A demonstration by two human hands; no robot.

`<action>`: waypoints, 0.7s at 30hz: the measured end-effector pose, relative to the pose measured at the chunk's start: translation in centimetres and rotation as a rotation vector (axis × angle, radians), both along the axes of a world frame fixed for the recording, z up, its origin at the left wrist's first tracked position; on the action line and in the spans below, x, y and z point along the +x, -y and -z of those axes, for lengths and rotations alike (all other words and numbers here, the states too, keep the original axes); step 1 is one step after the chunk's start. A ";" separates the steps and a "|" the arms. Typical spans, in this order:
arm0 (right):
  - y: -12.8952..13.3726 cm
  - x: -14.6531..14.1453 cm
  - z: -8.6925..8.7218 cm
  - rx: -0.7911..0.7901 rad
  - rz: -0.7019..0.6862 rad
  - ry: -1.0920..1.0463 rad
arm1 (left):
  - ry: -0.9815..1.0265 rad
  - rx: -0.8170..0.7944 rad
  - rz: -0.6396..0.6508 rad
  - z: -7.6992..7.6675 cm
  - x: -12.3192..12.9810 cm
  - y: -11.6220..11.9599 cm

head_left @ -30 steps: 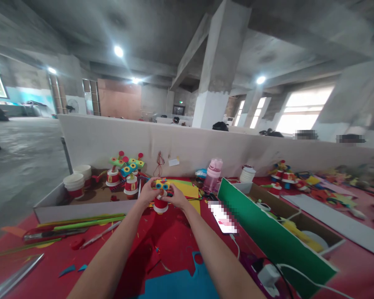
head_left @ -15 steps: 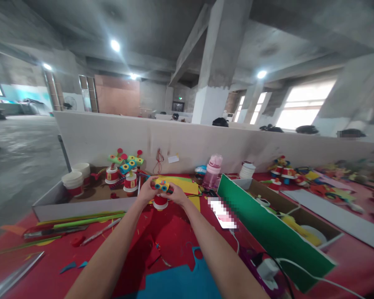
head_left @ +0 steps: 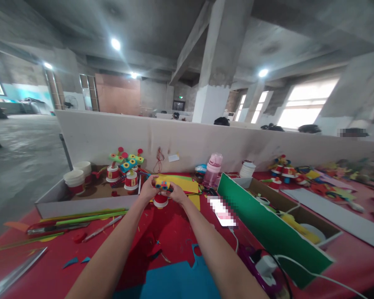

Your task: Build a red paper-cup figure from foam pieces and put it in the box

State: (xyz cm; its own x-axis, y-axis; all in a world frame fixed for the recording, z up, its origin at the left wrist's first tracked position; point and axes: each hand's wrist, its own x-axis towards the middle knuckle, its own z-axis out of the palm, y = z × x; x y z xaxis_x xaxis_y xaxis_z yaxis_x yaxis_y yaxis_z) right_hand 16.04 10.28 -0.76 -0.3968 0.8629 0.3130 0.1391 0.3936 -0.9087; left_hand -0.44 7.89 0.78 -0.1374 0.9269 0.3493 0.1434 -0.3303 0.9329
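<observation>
Between my hands is a small yellow paper tube [head_left: 163, 184] with dark and blue eye-like spots. It sits over a red paper cup [head_left: 161, 200] with a white rim, turned upside down on the red table. My left hand [head_left: 148, 189] grips the tube's left end, fingers curled. At the other end my right hand [head_left: 177, 194] pinches it, fingertips partly hidden. Yellow paper sheets [head_left: 185, 185] lie just behind. Similar cup figures with green and blue tube heads [head_left: 129, 165] stand in a shallow box [head_left: 90, 206] to the left.
A blue sheet [head_left: 177, 282] lies close to me. On the right are a lit phone [head_left: 221, 212], a green-sided divided box [head_left: 268, 228] and a power strip [head_left: 264, 265]. A pink bottle [head_left: 213, 169] stands by the white partition [head_left: 127, 128]. Pens and strips lie left.
The yellow tube has tipped slightly between my hands, so its eye spots show less fully. Both hands keep their hold in nearly the same place. My view has shifted a little.
</observation>
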 end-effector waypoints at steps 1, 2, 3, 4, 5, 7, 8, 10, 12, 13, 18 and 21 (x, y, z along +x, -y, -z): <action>0.0 0.0 0.0 -0.001 0.002 -0.001 | -0.004 -0.001 0.005 0.0 0.0 0.0; 0.0 0.0 0.0 -0.001 0.002 0.002 | -0.008 -0.004 0.011 -0.1 0.0 0.0; 0.0 0.1 -0.1 0.003 0.001 0.008 | -0.011 -0.006 0.016 -0.1 0.0 0.0; 0.0 0.1 -0.2 0.008 0.002 0.016 | -0.014 -0.007 0.019 -0.1 0.0 0.1; 0.0 0.1 -0.2 0.014 0.004 0.021 | -0.016 -0.008 0.021 -0.1 0.0 0.1; 0.0 0.2 -0.3 0.025 0.008 0.026 | -0.020 -0.010 0.025 -0.1 0.0 0.1; -0.1 0.2 -0.2 0.028 0.009 0.024 | -0.022 -0.011 0.027 -0.1 0.0 0.1; -0.1 0.1 -0.2 0.030 0.009 0.016 | -0.026 -0.013 0.030 0.0 0.0 0.0; -0.1 0.1 -0.2 0.030 0.007 0.019 | -0.030 -0.012 0.032 0.0 0.0 0.0; -0.1 0.1 -0.2 0.030 0.005 0.023 | -0.031 -0.011 0.031 -0.1 0.0 0.0; 0.1 0.2 -1.2 0.049 -0.038 -0.008 | -0.038 0.005 0.020 -0.3 -0.2 0.0; 0.5 0.2 -2.3 0.064 -0.079 -0.109 | -0.042 0.023 0.023 -0.6 -0.3 0.3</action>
State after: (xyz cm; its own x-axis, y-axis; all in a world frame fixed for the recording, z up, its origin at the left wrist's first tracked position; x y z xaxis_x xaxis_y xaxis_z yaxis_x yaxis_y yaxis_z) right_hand 16.23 9.77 1.55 -0.4233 0.8073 0.4112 0.0068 0.4566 -0.8896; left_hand -0.76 7.61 1.39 -0.1009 0.9212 0.3757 0.1743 -0.3554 0.9183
